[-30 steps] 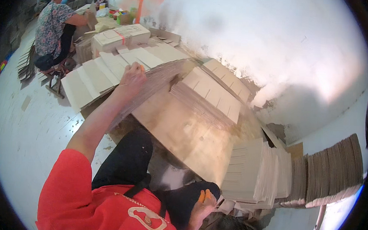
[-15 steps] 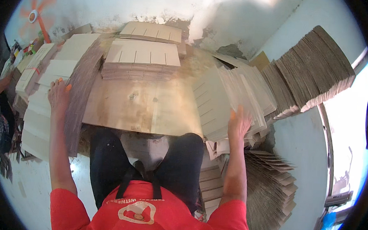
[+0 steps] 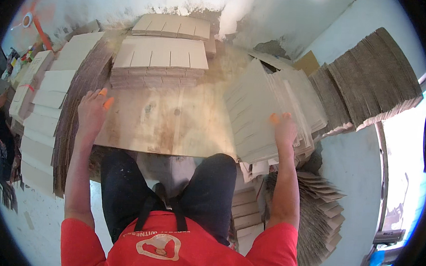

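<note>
My left hand (image 3: 92, 111) hangs over the left part of the wooden board, beside a long fanned stack of brown cardboard sheets (image 3: 67, 84). Its orange-covered thumb and finger are apart, and I see nothing between them. At the right, my right hand (image 3: 286, 132) has its fingers curled at the edge of a slotted cardboard sheet (image 3: 250, 113) on top of a leaning pile. Orange covers show on its thumb and finger too; the fingers' undersides are hidden.
A neat stack of slotted cardboard (image 3: 160, 53) stands at the back of the wooden board (image 3: 170, 126). Tall dark cardboard stacks (image 3: 365, 78) rise at the far right. Another fanned pile (image 3: 309, 225) lies lower right. An orange fan (image 3: 35, 25) is at the far left.
My left hand has moved right, off the left cardboard stack to over the board. My right hand has shifted slightly right, its fingers now more curled. The view has shifted a little.
</note>
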{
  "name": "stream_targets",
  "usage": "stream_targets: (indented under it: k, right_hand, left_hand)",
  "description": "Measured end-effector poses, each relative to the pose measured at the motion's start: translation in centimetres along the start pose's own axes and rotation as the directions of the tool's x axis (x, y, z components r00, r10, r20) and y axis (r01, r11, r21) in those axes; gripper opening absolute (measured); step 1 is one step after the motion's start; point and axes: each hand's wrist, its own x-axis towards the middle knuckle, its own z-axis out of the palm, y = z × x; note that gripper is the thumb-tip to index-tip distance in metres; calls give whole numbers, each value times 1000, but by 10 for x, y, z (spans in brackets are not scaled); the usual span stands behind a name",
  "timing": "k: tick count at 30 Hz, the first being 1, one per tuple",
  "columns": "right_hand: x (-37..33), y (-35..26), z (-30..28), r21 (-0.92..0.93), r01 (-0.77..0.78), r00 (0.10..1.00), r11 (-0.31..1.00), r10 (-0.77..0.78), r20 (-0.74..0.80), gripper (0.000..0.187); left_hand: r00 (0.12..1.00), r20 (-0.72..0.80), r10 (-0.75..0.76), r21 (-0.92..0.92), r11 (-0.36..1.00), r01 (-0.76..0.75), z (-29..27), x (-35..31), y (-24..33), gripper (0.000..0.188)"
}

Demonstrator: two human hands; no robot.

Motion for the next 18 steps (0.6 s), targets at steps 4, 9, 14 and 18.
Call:
stream_targets:
  k: [4,9,14,18]
  right_hand:
    - [-12,-31,-46,256,-207,975,944,220,-22,28]
    - [-19,-37,-4,17,25,1000,1000,-24,-16,23]
    - [-26,-42,10,134,-26,986,991,47,-163,24]
    - [-22,-31,-1,238,-14,956,971,82,-281,19]
  left_hand:
    - [999,34,23,-130,991,-19,48,29,23,41]
    - [978,188,88,-196,979,-51,136,82,31,51]
    - [948,166,272,-217,948,-233,208,141,55,55]
    - [925,230,301,-55,954,-296,262,162,47,53]
